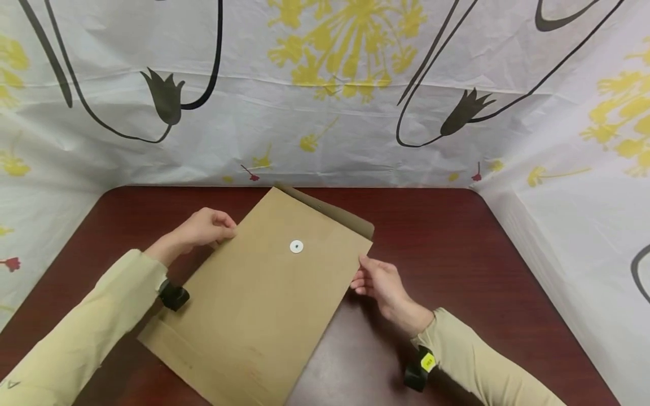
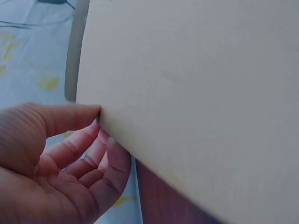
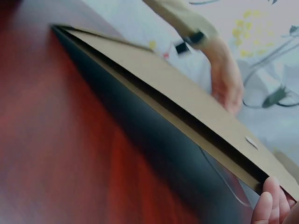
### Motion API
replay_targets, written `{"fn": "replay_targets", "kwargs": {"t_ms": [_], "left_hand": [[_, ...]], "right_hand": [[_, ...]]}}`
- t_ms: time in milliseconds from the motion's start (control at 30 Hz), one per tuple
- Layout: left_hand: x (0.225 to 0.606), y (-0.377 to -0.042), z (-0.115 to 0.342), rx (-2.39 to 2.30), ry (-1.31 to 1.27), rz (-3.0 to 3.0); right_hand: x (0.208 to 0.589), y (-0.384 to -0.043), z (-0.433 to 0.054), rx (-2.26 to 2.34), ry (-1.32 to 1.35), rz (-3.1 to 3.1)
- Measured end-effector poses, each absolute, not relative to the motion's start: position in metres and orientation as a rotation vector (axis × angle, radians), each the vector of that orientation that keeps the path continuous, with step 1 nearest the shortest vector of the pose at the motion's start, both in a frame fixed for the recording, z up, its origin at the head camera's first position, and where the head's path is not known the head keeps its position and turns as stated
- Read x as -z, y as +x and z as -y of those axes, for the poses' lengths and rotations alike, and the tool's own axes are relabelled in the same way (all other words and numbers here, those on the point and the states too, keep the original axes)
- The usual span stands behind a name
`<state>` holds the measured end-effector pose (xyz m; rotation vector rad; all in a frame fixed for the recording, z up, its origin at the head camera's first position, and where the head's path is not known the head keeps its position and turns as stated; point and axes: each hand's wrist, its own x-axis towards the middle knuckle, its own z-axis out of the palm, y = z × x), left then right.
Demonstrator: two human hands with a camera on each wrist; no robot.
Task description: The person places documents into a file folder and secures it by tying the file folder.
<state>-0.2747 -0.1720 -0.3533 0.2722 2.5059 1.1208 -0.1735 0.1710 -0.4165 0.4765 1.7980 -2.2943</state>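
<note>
A brown paper document envelope slants across the middle of the head view. It carries a white round button near its top end, where a narrow flap extends beyond the edge. My left hand pinches the upper left edge; in the left wrist view its thumb lies on top, with the other fingers curled beneath. On the opposite edge, my right hand grips close to the top corner, thumb on the upper face. Seen side-on in the right wrist view, the envelope shows a folded, dark-shadowed side and tilts above the table.
The dark red-brown table lies under everything. A white patterned sheet hangs along its far edge and both sides. Black wrist devices sit on the left and right wrists, below light yellow sleeves.
</note>
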Motion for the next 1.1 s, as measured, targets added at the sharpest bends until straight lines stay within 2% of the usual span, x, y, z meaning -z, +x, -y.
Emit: {"fn": "replay_targets", "kwargs": {"t_ms": [233,600,1100], "left_hand": [[0.363,-0.247,0.163,-1.335,0.221,-2.37],[0.388,-0.211,0.143,-1.582,0.038,-2.129],[0.401,-0.231,0.141,-1.529,0.028,-2.25]], "right_hand": [[0.41,-0.2,-0.193,2.228,0.476,-2.026],[0.412,-0.234,-0.216,1.974,0.304,-2.386],[0.416,-0.241,-0.221,1.911,0.185,-2.392]]}}
